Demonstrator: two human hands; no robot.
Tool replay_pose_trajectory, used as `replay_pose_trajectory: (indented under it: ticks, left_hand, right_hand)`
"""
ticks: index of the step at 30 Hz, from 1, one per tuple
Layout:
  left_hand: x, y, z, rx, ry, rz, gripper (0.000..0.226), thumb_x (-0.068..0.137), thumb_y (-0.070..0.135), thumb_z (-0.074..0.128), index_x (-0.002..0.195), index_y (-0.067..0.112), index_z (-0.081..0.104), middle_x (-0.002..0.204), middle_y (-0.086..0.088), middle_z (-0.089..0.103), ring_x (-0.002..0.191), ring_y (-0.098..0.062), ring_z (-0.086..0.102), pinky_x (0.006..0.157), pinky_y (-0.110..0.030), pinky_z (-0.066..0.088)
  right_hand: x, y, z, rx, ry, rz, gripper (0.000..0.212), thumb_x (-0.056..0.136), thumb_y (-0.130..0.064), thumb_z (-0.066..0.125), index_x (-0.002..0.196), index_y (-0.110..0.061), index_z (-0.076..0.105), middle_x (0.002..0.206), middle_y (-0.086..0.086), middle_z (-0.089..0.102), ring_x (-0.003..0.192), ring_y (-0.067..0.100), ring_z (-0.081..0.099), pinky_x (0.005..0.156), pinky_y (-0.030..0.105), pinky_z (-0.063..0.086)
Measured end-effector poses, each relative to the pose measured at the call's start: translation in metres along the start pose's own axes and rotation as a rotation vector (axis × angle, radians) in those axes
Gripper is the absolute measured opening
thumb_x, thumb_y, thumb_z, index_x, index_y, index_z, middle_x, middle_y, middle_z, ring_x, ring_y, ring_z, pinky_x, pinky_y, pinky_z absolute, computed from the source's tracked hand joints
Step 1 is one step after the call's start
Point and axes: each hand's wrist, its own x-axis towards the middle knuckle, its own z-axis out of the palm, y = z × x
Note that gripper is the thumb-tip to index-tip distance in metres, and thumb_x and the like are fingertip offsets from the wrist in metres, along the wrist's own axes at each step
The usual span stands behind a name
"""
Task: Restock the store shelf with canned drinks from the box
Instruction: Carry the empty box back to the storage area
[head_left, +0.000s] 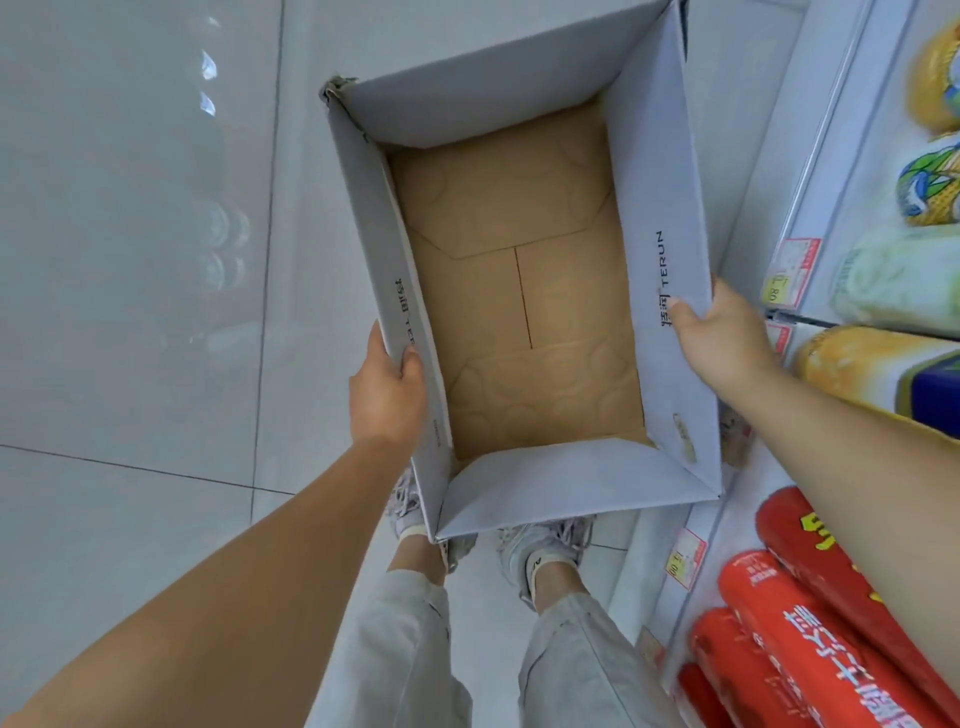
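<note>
Cardboard box (519, 312), one; left hand (387, 395), right hand (722, 338) gripping opposite walls; perhaps eight blurred shelf packs (795, 623).

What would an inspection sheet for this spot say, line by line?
Surface: pale glossy tiled floor.
Job's things: cardboard box, open on top, empty inside with its brown bottom bare, held up above the floor.
Clutter: nothing seen.
Hands: left hand grips the box's left wall and right hand grips its right wall, both with the thumb inside.
Cables: nothing seen.
Surroundings: shelf on the right, carrying a yellow pack, a green pack and red packs; price tags along its edge; the person's shoes below the box.
</note>
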Motion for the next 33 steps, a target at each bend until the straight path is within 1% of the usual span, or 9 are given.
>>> replay_pose_trajectory:
  ticks: [4, 8, 10, 12, 16, 20, 25, 30, 33]
  left_hand:
    - [-0.033, 0.029, -0.067, -0.018, 0.025, 0.043, 0.04, 0.101, 0.023, 0.043, 0.141, 0.027, 0.042, 0.125, 0.003, 0.061, 0.097, -0.018, 0.062, 0.083, -0.034, 0.055]
    - [-0.079, 0.054, -0.15, -0.036, 0.077, 0.063, 0.033, 0.099, 0.022, 0.043, 0.132, 0.026, 0.049, 0.11, 0.007, 0.066, 0.08, -0.007, 0.061, 0.064, -0.022, 0.05]
    - [-0.106, 0.065, -0.193, -0.073, 0.11, 0.048, 0.029, 0.099, 0.023, 0.044, 0.126, 0.026, 0.053, 0.102, 0.007, 0.067, 0.076, -0.004, 0.06, 0.061, -0.025, 0.051]
    - [-0.135, 0.074, -0.237, -0.114, 0.135, 0.041, 0.029, 0.097, 0.025, 0.044, 0.124, 0.03, 0.054, 0.099, 0.008, 0.067, 0.077, -0.013, 0.063, 0.067, -0.034, 0.055]
    - [-0.203, 0.083, -0.328, -0.167, 0.194, 0.082, 0.043, 0.1, 0.025, 0.043, 0.14, 0.039, 0.041, 0.109, 0.018, 0.056, 0.08, -0.003, 0.058, 0.061, -0.024, 0.049]
    - [-0.27, 0.069, -0.406, -0.264, 0.303, 0.056, 0.046, 0.1, 0.024, 0.044, 0.144, 0.038, 0.039, 0.118, 0.013, 0.059, 0.087, -0.01, 0.059, 0.061, -0.017, 0.045]
    - [-0.344, 0.022, -0.453, -0.453, 0.45, -0.074, 0.044, 0.099, 0.023, 0.046, 0.141, 0.037, 0.044, 0.12, 0.006, 0.065, 0.098, -0.02, 0.061, 0.081, -0.033, 0.052]
    - [-0.414, -0.052, -0.449, -0.603, 0.614, -0.362, 0.034, 0.097, 0.031, 0.047, 0.131, 0.026, 0.053, 0.084, -0.001, 0.069, 0.081, -0.028, 0.063, 0.074, -0.039, 0.054]
    - [-0.464, -0.102, -0.435, -0.696, 0.717, -0.545, 0.033, 0.098, 0.032, 0.047, 0.12, 0.009, 0.056, 0.1, -0.016, 0.069, 0.093, -0.038, 0.062, 0.077, -0.038, 0.051]
  right_hand:
    - [-0.052, -0.054, -0.03, 0.009, 0.03, -0.026, 0.03, 0.098, -0.025, 0.049, 0.125, -0.016, 0.056, 0.107, 0.003, 0.062, 0.1, 0.024, 0.058, 0.077, 0.027, 0.038]
    - [-0.118, -0.125, -0.068, 0.001, 0.024, -0.094, 0.029, 0.098, -0.026, 0.049, 0.125, -0.019, 0.057, 0.112, 0.005, 0.064, 0.101, 0.025, 0.059, 0.076, 0.028, 0.037]
    - [-0.156, -0.164, -0.088, -0.033, 0.026, -0.115, 0.031, 0.098, -0.025, 0.049, 0.127, -0.021, 0.055, 0.115, 0.006, 0.064, 0.105, 0.028, 0.058, 0.076, 0.028, 0.035]
    - [-0.194, -0.201, -0.105, -0.061, 0.048, -0.153, 0.031, 0.096, -0.026, 0.049, 0.126, -0.023, 0.055, 0.114, 0.008, 0.065, 0.102, 0.029, 0.058, 0.076, 0.03, 0.036]
    - [-0.275, -0.273, -0.133, -0.088, 0.039, -0.238, 0.032, 0.095, -0.028, 0.049, 0.126, -0.026, 0.055, 0.104, 0.006, 0.064, 0.086, 0.024, 0.052, 0.074, 0.032, 0.039]
    - [-0.356, -0.339, -0.145, -0.153, -0.008, -0.368, 0.03, 0.096, -0.028, 0.047, 0.125, -0.026, 0.055, 0.095, 0.004, 0.061, 0.083, 0.025, 0.051, 0.072, 0.032, 0.039]
    - [-0.433, -0.396, -0.129, -0.298, -0.085, -0.577, 0.025, 0.095, -0.023, 0.047, 0.117, -0.021, 0.058, 0.085, 0.003, 0.061, 0.079, 0.029, 0.052, 0.068, 0.033, 0.04]
    - [-0.506, -0.438, -0.083, -0.529, -0.214, -0.829, 0.027, 0.096, -0.02, 0.051, 0.121, -0.012, 0.059, 0.102, 0.019, 0.067, 0.086, 0.037, 0.058, 0.065, 0.032, 0.036]
    - [-0.561, -0.447, -0.039, -0.66, -0.351, -0.993, 0.03, 0.097, -0.019, 0.051, 0.126, -0.018, 0.056, 0.093, 0.014, 0.068, 0.071, 0.028, 0.054, 0.06, 0.031, 0.037]
